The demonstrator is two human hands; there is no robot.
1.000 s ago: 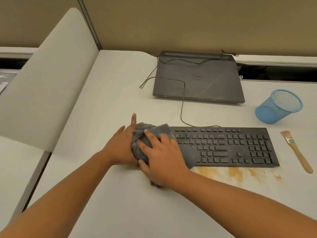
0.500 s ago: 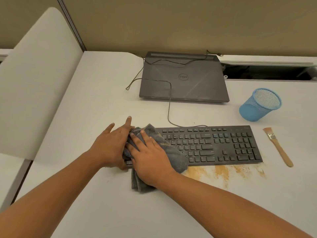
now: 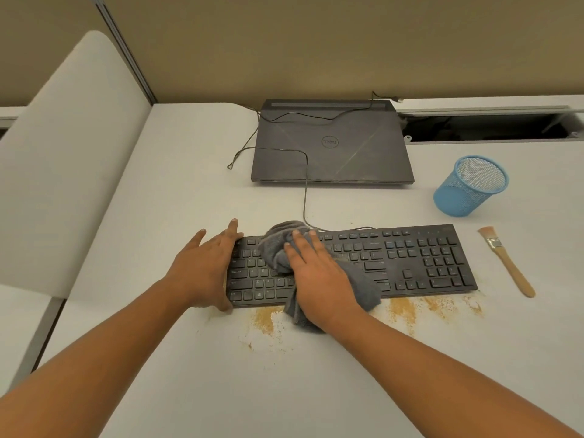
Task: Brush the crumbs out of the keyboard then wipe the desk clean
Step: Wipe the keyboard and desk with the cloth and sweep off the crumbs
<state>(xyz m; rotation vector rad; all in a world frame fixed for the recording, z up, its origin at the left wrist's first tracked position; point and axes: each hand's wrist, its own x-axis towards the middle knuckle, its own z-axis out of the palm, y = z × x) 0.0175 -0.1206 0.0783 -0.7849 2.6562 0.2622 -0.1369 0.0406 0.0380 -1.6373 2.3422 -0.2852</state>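
on the white desk [image 3: 189,358], left hand [image 3: 202,270] braces the keyboard [image 3: 426,257] open-fingered, right hand [image 3: 319,276] presses cloth [image 3: 278,245] flat.

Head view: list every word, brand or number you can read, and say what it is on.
"DELL": round logo on the closed laptop lid, seen upside down.
"Q", "W", "Z", "X", "C": left keys of the keyboard; the other key legends are too blurred to read.
Brush, mesh cup, cloth: no text visible.
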